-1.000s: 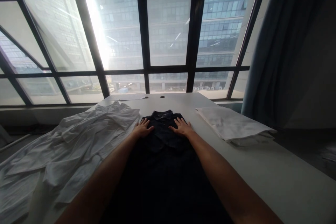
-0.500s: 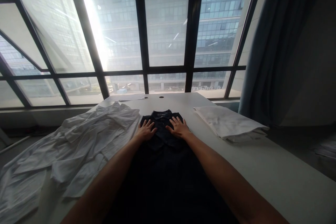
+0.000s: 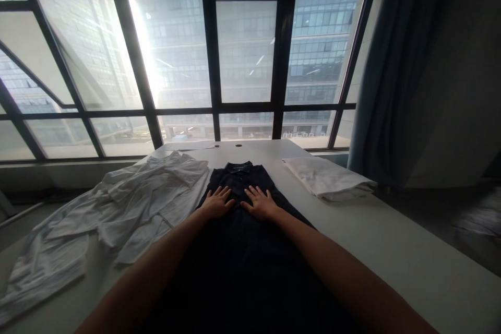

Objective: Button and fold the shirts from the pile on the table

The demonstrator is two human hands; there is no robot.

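A dark collared shirt (image 3: 239,177) lies flat on the white table (image 3: 391,250), collar at the far end. My left hand (image 3: 217,201) rests palm down on its chest, fingers spread. My right hand (image 3: 258,202) lies flat beside it, also with spread fingers, the two hands nearly touching. Neither hand grips the cloth. The lower part of the shirt runs toward me between my forearms and is very dark.
A heap of crumpled white garments (image 3: 117,209) covers the table's left side. A folded white cloth (image 3: 324,180) lies at the right. Large windows with dark frames (image 3: 211,62) stand behind the table; a dark curtain (image 3: 395,73) hangs at the right.
Both hands have slid toward me along the shirt, from just below the collar to the chest, and drawn closer together. The view has shifted slightly.
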